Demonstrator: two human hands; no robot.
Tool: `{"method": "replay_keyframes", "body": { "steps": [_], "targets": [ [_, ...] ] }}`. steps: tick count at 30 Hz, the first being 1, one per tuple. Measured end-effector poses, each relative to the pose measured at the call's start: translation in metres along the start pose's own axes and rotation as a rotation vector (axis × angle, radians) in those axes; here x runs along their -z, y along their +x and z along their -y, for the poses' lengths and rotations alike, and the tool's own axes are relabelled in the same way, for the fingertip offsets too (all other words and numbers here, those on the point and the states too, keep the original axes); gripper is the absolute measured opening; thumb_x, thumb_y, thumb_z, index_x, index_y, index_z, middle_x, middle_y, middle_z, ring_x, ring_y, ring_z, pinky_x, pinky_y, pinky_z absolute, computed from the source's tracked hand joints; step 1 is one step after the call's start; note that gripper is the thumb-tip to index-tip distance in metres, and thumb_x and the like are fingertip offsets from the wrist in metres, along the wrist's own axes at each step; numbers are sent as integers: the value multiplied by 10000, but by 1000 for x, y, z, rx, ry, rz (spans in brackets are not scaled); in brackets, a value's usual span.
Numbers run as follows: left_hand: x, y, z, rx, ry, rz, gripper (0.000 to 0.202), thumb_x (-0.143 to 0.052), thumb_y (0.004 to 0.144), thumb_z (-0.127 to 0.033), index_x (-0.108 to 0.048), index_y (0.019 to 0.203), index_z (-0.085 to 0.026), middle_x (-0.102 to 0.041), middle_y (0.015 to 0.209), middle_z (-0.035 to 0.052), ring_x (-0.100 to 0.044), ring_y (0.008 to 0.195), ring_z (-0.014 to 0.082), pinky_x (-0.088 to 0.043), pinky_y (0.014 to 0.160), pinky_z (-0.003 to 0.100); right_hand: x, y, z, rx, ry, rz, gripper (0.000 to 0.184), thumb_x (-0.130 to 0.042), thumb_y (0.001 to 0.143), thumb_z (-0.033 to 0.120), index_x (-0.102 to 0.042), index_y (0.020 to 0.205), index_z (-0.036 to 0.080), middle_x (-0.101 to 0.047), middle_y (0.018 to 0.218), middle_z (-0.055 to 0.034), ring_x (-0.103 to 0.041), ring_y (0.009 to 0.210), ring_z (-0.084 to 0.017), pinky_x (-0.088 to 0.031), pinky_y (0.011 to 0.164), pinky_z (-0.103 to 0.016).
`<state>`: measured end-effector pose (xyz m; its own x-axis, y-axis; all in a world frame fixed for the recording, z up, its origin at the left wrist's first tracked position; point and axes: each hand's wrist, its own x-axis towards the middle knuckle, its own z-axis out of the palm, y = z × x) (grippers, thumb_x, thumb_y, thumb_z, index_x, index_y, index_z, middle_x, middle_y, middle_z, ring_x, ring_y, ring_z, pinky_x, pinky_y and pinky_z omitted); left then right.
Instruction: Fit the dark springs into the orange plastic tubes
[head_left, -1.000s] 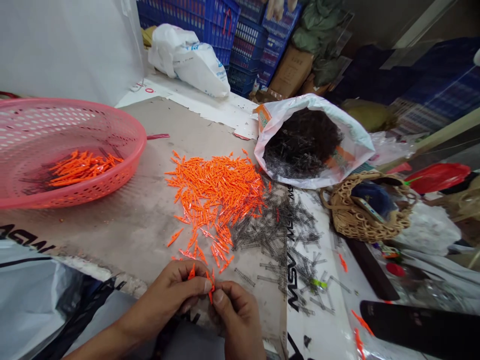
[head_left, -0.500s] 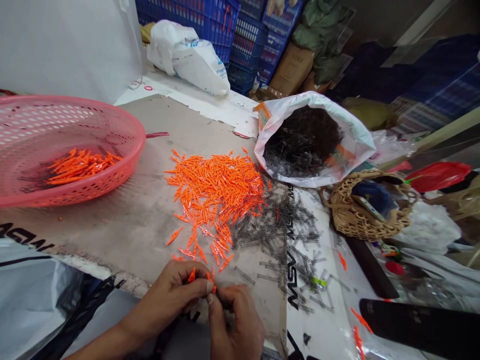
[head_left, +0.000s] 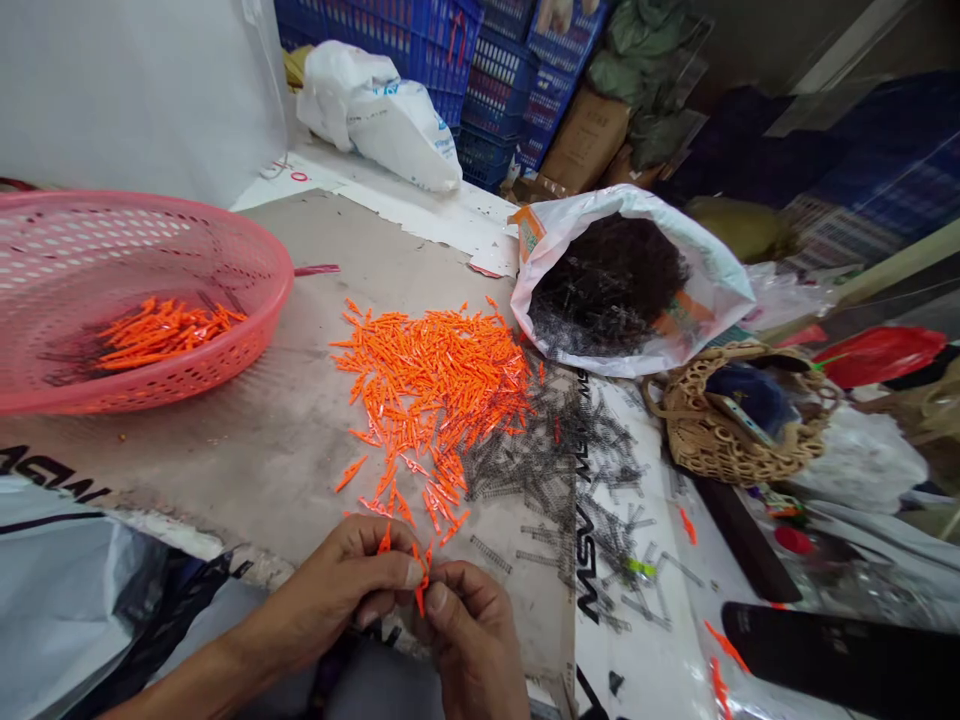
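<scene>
My left hand (head_left: 356,575) is closed around small pointed orange plastic pieces; one piece (head_left: 385,540) pokes up between the fingers. Another orange plastic piece (head_left: 420,578) stands at the left thumb tip, between the two hands. My right hand (head_left: 472,620) pinches thumb and forefinger together right beside that piece; what lies in the pinch is hidden. Just beyond both hands spreads a heap of loose orange pieces (head_left: 442,370). Thin dark coil springs (head_left: 517,465) lie scattered along its right side, some overlapping the orange pieces.
On the left stands a pink perforated basket (head_left: 259,340) holding orange pieces and dark springs. A white sack (head_left: 712,250) full of dark springs lies open at the back right. Beside it are a woven bag (head_left: 697,430) and a black flat object (head_left: 832,645). Blue crates (head_left: 495,80) stand behind.
The hands have shifted slightly, with the right thumb and fingers turned upward. The orange piece between them now shows more of its length. The heap and springs look unchanged.
</scene>
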<state>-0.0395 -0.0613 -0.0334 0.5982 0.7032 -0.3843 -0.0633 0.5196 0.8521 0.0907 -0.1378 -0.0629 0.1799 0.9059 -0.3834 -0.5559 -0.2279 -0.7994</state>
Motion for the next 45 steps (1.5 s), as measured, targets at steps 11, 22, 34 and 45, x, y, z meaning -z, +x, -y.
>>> {"method": "replay_keyframes", "body": {
  "steps": [11, 22, 34, 45],
  "targets": [
    [-9, -9, -12, -249, 539, -129, 283, -536, 803, -341, -635, 604, -165, -505, 558, -29, -449, 550, 120, -337, 526, 219, -16, -20, 0, 714, -935, -347, 114, -572, 876, 221, -641, 786, 234, -604, 714, 19, -555, 659, -124, -392, 633, -219],
    [-2, -7, -6, -138, 385, -81, 305, -580, 806, -392, -706, 690, -140, -510, 551, -26, -392, 473, 94, -295, 443, 206, -13, -17, 2, 704, -928, -301, 118, -583, 884, 243, -624, 774, 229, -589, 694, 36, -540, 616, -107, -397, 597, -202],
    [1, -3, 7, -48, 56, -65, 203, -627, 738, -318, -641, 638, -142, -431, 459, -63, -297, 409, 66, -219, 418, 206, 4, -9, 1, 341, -719, -24, 311, -495, 936, 413, -701, 828, 206, -599, 631, 14, -537, 583, -144, -395, 550, -238],
    [10, -3, -11, 107, -96, -164, 214, -622, 792, -401, -583, 731, -199, -460, 513, -78, -399, 396, 88, -266, 405, 198, 39, 14, 25, 824, -1541, -291, 229, -424, 980, 214, -626, 872, 199, -623, 902, -88, -488, 888, -253, -398, 769, -369]
  ]
}}
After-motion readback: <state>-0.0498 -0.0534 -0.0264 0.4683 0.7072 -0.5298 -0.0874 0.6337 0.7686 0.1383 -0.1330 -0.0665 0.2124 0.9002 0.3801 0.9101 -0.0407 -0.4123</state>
